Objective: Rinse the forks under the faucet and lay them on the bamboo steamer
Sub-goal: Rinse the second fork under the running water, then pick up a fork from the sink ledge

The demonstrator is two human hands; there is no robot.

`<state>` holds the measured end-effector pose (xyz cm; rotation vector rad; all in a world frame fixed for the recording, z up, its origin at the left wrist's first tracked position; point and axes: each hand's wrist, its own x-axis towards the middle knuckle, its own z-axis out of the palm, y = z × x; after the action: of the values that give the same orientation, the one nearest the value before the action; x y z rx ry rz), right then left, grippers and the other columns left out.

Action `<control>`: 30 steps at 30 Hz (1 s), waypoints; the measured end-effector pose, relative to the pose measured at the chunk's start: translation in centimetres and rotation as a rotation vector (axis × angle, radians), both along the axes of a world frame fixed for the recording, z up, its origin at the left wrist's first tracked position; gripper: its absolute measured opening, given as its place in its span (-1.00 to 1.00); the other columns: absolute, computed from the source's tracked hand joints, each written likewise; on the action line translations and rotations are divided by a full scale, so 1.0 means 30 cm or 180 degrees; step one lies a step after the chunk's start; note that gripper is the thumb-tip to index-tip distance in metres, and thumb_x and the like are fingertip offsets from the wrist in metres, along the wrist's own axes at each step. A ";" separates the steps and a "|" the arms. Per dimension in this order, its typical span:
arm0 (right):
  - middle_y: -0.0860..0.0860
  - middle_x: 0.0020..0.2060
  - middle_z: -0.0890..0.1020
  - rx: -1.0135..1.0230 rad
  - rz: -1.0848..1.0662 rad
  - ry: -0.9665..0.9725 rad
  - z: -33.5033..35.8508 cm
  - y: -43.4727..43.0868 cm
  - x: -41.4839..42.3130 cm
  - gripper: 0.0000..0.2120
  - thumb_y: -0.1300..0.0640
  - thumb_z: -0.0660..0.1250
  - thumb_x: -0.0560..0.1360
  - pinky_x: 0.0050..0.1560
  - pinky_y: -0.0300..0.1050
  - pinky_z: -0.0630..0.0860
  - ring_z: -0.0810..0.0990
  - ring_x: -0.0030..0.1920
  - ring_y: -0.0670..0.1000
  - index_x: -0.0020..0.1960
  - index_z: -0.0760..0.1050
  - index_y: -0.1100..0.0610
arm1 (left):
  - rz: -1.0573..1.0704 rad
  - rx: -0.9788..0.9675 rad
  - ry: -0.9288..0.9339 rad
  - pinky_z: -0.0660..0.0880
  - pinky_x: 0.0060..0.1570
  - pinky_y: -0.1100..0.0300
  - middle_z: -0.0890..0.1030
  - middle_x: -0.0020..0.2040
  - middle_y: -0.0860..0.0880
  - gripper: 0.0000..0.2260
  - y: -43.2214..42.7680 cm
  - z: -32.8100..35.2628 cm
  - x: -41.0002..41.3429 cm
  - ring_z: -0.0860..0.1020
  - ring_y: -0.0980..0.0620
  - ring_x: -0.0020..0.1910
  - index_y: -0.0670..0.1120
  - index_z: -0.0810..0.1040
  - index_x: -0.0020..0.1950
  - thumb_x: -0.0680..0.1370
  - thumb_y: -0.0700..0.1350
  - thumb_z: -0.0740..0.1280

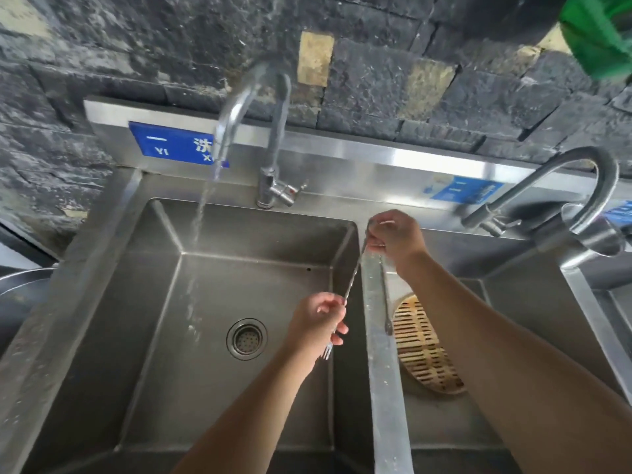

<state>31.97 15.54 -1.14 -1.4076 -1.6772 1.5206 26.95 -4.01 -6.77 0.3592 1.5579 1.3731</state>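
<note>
A long metal fork [354, 271] slants over the left sink basin [154, 336], tines down near my left wrist. My left hand [319, 325] is closed around its lower part, just above the tines. My right hand [393, 239] pinches the fork's upper end, above the divider between the basins. A second fork [385, 302] hangs down from my right hand, its end over the edge of the bamboo steamer [424, 354]. The steamer lies in the right basin, partly hidden by my right forearm. The left faucet [239, 107] runs, and its stream [200, 213] falls well to the left of both hands.
A drain strainer [247, 338] sits in the left basin floor. A steel divider [383, 371] separates the basins. A second faucet [581, 186] curves over the right side. A dark stone wall and blue labels [171, 143] stand behind; a metal bowl rim [20, 278] shows at far left.
</note>
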 end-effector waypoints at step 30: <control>-0.01 0.19 0.52 0.1529 0.1747 -0.1426 -0.426 0.526 -0.055 -0.92 0.16 0.50 0.38 0.34 0.06 0.35 0.37 0.31 0.10 -0.22 0.65 -0.01 | -0.0218 -0.1539 0.2753 0.51 -0.14 0.00 0.61 -0.14 -0.11 -0.92 0.444 -0.227 0.217 0.58 -0.12 -0.15 -0.14 0.51 -0.08 0.56 -0.14 0.31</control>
<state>30.31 31.32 -13.92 -1.1233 -2.6533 0.9518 33.47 9.32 -13.59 0.7513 2.4783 0.7498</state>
